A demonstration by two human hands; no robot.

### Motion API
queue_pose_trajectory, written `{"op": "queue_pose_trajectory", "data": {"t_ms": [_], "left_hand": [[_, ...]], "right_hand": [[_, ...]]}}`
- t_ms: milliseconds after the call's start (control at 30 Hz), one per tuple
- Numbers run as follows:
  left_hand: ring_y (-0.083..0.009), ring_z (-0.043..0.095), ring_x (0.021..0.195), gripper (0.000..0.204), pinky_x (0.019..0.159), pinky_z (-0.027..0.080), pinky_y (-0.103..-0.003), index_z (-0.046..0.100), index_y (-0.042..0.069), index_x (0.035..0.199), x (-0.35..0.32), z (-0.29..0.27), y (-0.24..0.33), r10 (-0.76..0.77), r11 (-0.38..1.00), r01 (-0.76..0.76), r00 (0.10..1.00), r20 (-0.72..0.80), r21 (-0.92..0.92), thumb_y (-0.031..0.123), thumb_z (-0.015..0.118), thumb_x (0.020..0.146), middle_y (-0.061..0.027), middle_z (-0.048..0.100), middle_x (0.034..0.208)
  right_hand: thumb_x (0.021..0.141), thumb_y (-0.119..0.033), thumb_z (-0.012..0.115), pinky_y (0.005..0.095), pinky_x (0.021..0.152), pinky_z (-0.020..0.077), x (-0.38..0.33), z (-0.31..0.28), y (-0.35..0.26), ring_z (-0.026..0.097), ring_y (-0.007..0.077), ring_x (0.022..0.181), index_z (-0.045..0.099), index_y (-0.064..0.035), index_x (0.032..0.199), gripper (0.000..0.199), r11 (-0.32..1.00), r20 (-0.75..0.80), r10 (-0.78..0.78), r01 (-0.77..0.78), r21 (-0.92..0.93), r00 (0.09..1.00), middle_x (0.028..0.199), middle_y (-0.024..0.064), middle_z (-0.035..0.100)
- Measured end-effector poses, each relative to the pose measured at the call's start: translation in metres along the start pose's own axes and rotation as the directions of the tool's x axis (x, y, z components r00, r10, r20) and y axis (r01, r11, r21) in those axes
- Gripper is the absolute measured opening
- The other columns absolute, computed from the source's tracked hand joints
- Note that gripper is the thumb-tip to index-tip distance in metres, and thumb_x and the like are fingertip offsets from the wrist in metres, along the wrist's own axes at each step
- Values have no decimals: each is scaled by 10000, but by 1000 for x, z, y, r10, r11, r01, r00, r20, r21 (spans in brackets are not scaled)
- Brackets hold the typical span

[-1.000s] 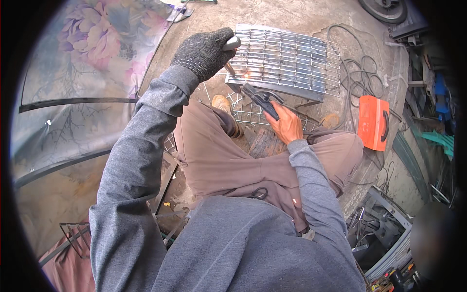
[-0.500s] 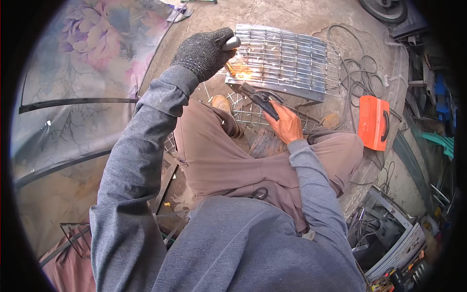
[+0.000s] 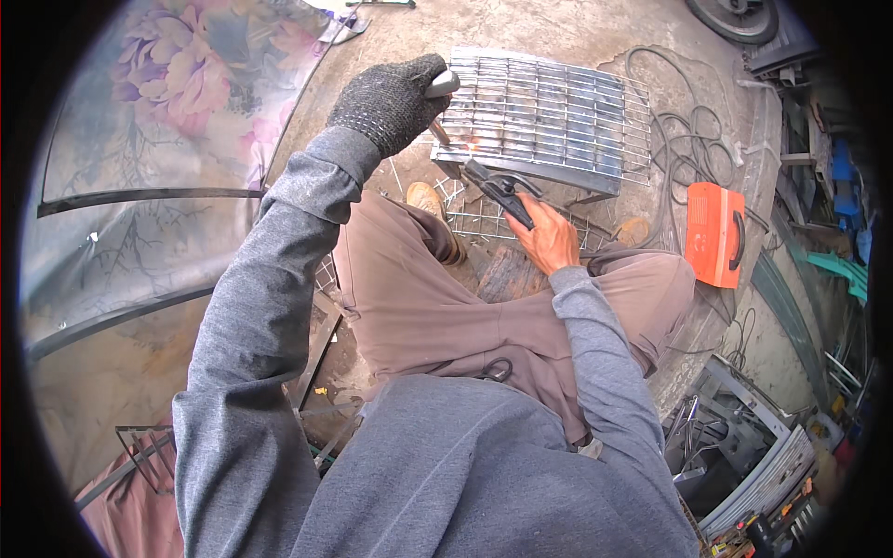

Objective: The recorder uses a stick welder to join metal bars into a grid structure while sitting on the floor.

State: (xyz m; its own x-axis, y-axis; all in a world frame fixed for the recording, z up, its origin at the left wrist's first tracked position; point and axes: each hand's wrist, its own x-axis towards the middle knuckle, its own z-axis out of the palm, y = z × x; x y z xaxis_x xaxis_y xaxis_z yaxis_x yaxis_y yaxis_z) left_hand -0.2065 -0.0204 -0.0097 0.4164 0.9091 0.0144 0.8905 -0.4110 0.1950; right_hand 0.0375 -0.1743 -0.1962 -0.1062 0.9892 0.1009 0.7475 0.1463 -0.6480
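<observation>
the bare right hand (image 3: 551,240) is wrapped tight round a black electrode holder (image 3: 500,189), its tip sparking at the near edge of the grille (image 3: 549,116). the left hand (image 3: 391,102), in a dark knit glove, is closed on a grey handle (image 3: 443,85) at the grille's left corner. the grille is ribbed grey metal, lying flat on concrete.

orange welder box (image 3: 717,233), coiled cables (image 3: 688,149), floral sheet (image 3: 177,84)

We are seeing no packages | we are finding no labels | we are noting no signs | we are spotting no screens anywhere in view.
</observation>
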Motion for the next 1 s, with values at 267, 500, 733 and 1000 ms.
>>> {"op": "queue_pose_trajectory", "data": {"t_ms": [267,500,733,1000], "left_hand": [[-415,689,816,247,721,526,-516,583,146,1026,0,-1,0,29,1000,-29,999,-24,-1,378,641,967,-171,695,856],[-411,690,843,249,736,526,-519,585,138,1033,1,0,0,18,1000,-18,1000,-20,-8,372,641,967,-174,695,863],[-399,693,842,238,735,531,-500,589,125,1012,1,2,0,24,1000,-24,999,-33,-13,347,656,963,-165,695,863],[-399,689,831,229,729,531,-488,589,115,995,1,5,-1,20,999,-22,999,-39,-32,323,675,950,-166,689,854]], "right_hand": [[910,-354,740,476,699,579,0,1,0,711,387,812,686,-114,1226,400,1000,1,7,-7,-4,1000,950,154,719],[920,-385,724,467,720,580,1,2,1,718,389,819,690,-108,1232,419,996,25,55,-56,76,998,956,170,734],[996,-483,595,372,632,570,9,-1,3,707,256,673,679,-51,1215,492,867,361,301,-411,284,883,848,158,724],[1027,-523,547,288,473,500,16,-10,12,625,111,544,651,-17,1164,534,394,668,343,-747,536,660,810,74,702]]}}
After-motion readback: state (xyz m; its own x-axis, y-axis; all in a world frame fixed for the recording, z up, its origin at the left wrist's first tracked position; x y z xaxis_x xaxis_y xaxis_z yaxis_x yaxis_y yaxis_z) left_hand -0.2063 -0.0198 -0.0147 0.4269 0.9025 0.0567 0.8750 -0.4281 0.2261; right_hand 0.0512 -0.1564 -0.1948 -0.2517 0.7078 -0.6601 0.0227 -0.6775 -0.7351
